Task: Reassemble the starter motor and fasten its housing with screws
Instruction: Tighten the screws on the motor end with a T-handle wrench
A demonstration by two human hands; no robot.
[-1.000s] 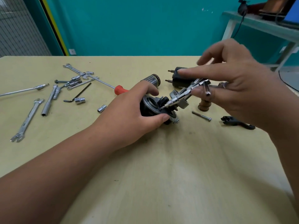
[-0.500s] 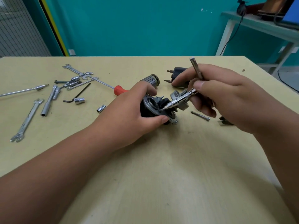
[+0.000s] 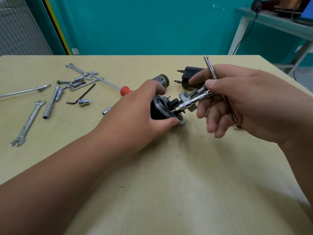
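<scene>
My left hand (image 3: 135, 114) grips the black starter motor housing (image 3: 157, 111), which lies on its side on the table (image 3: 169, 184) with its open metal-rimmed end facing right. My right hand (image 3: 242, 102) holds a chrome T-handle driver (image 3: 191, 103); thumb and forefinger pinch its shaft. The driver's tip touches the rim of the housing. The T-bar (image 3: 210, 67) sticks up past my fingers. Behind the housing lie the ribbed armature (image 3: 162, 79) and the black solenoid (image 3: 189, 77) with two studs. A grey metal bracket (image 3: 183, 96) sits just behind the driver shaft.
Spanners (image 3: 28, 123), a long socket (image 3: 50, 104), loose small sockets (image 3: 83, 102), an Allen key (image 3: 81, 97) and a red-handled screwdriver (image 3: 125, 90) lie scattered at the left back of the table. A white-legged bench (image 3: 271, 22) stands at the far right.
My right hand has closed round the driver and come down; the T-bar has swung from lying across my fingers to pointing upward. The left hand and the housing stay put.
</scene>
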